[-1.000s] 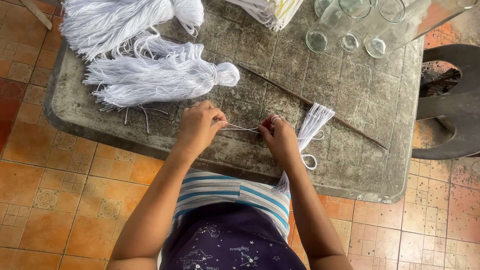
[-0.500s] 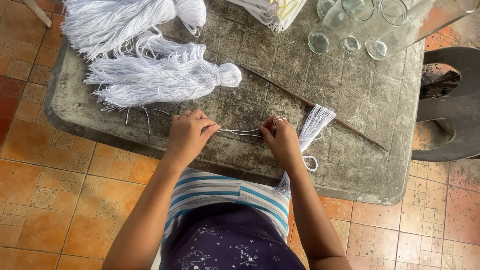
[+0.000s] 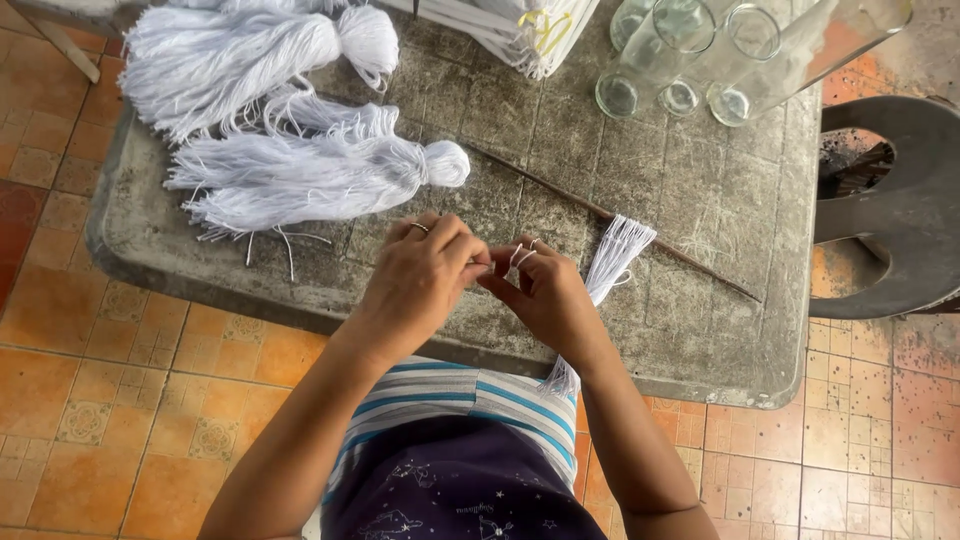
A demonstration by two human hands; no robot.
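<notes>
The left hand (image 3: 420, 285) and right hand (image 3: 548, 300) meet fingertip to fingertip over the near edge of the worn grey stone table (image 3: 700, 190). Both are pinched shut on a thin white thread (image 3: 512, 256), which loops over the right fingers. A small bundle of white cotton strands (image 3: 612, 262) fans out just beyond the right hand and trails down behind its wrist. Beyond the left hand lies a finished white yarn tassel (image 3: 310, 178). A thin brown stick (image 3: 620, 220) runs past the right hand, with clear glass bottles (image 3: 690, 50) further off.
</notes>
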